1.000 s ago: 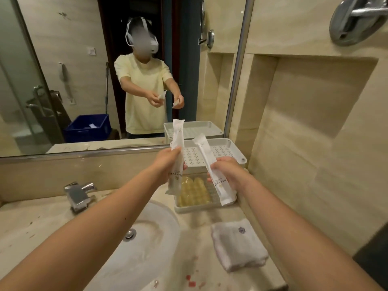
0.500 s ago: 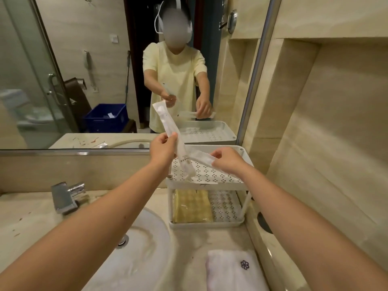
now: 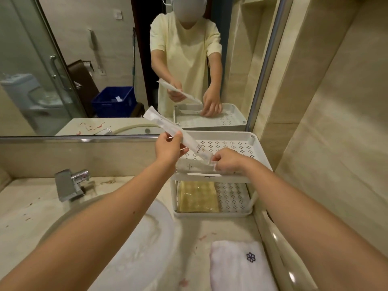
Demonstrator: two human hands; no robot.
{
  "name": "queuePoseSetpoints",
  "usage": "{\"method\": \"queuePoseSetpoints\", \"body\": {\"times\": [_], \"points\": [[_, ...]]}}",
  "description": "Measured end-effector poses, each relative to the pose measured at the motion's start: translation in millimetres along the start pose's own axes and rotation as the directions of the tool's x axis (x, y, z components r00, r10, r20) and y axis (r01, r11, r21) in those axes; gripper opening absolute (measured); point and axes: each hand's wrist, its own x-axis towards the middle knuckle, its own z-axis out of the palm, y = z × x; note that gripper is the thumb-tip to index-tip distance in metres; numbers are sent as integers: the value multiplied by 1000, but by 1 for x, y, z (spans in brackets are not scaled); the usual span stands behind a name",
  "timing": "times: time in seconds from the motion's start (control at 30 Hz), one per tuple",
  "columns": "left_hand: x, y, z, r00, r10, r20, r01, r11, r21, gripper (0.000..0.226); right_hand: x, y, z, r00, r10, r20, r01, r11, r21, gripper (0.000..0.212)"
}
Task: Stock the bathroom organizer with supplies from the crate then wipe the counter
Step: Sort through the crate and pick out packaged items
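Observation:
A white two-tier organizer [image 3: 249, 137] stands on the counter against the mirror, at the right. My left hand [image 3: 169, 148] pinches a long white toothbrush packet [image 3: 159, 122] that slants up to the left over the top shelf's left edge. My right hand [image 3: 227, 161] presses a second white packet [image 3: 194, 167] flat along the front of the perforated top shelf. A yellow packaged item [image 3: 198, 196] lies on the lower shelf's left half. A folded white towel [image 3: 239, 267] with a small flower emblem lies on the counter near me.
The white sink basin [image 3: 144, 244] and chrome faucet [image 3: 68, 184] lie to the left. Red specks dot the counter [image 3: 19, 211]. The blue crate [image 3: 114, 100] shows only as a mirror reflection behind me. A tiled wall [image 3: 327, 143] closes the right side.
Both hands have come forward over the organizer. The right hand's packet went from upright to lying flat on the top shelf; the left hand's packet tilted and stays raised.

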Motion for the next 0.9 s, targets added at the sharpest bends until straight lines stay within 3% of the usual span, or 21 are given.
{"method": "queuePoseSetpoints", "body": {"times": [0.13,0.27,0.33,0.43,0.53,0.63,0.73,0.8,0.83,0.9], "points": [[-3,-3,10,1000,-24,18,24,1000,-2,16,-4,7,-3,999,7,-50,-5,998,55,41],[-8,-6,18,999,-38,32,37,999,29,21,-10,12,-9,920,43,-390,101,934,343,35],[-11,-8,25,996,-57,63,56,998,23,24,-13,11,-11,898,-20,-440,219,887,407,24],[-19,-9,35,988,-94,118,95,996,2,26,-21,7,-10,900,-149,-409,294,901,320,39],[-25,-8,40,979,-123,160,126,992,-4,29,-21,7,-5,883,-135,-449,278,922,270,36],[-25,-8,41,987,-120,110,121,993,-4,54,-23,9,-6,880,-108,-462,249,934,256,32],[-18,-10,35,998,14,-57,-3,983,186,88,-26,16,-8,909,-89,-408,193,956,220,30],[-14,-12,28,985,143,-101,-101,936,338,94,-28,21,-9,927,-77,-368,151,972,177,30],[-11,-15,24,973,219,-68,-163,869,466,90,-29,23,-8,935,-73,-348,134,979,153,30],[-6,-22,16,930,348,115,-321,622,714,70,-30,24,-6,949,-73,-307,109,989,104,31]]}}
